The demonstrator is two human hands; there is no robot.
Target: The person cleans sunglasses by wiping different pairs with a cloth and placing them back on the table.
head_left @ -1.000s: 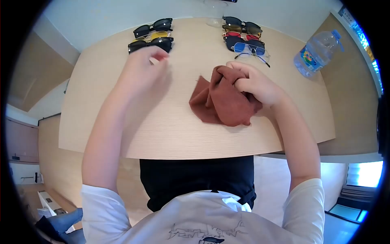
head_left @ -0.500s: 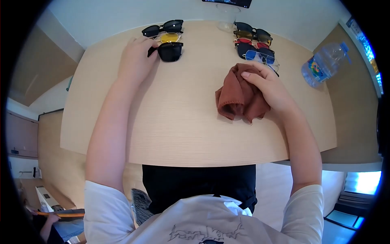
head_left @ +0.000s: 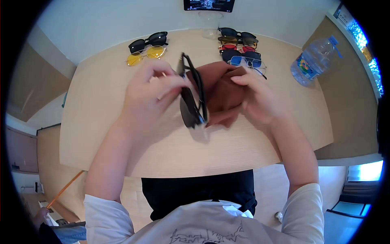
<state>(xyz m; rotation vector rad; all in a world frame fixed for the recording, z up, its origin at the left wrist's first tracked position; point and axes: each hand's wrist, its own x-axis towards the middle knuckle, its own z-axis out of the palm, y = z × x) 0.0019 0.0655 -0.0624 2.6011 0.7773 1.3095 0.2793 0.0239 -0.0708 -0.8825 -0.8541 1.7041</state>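
Centrally, a pair of black sunglasses (head_left: 188, 106) is held on edge above the wood-grained counter (head_left: 97, 118), immediately left of the brown cloth (head_left: 222, 91); whether the two touch cannot be told. The left hand (head_left: 153, 90), farther left of the cloth, has its grip closed on the sunglasses. The right hand (head_left: 262, 98), at the cloth's right side, has its grip clasped on the fabric, thumb laid over it. Beyond the cloth and to its left lie another black pair (head_left: 157, 39) and, closer to the cloth, a yellow-lensed pair (head_left: 155, 51). Beyond the cloth and slightly right lies a close row of eyewear, including a red-lensed pair (head_left: 248, 49) and, nearest the cloth, a blue-lensed pair (head_left: 247, 62). Farther beyond the cloth stands a clear cup (head_left: 210, 29). Well right of the cloth is a blue-capped plastic bottle (head_left: 313, 63).
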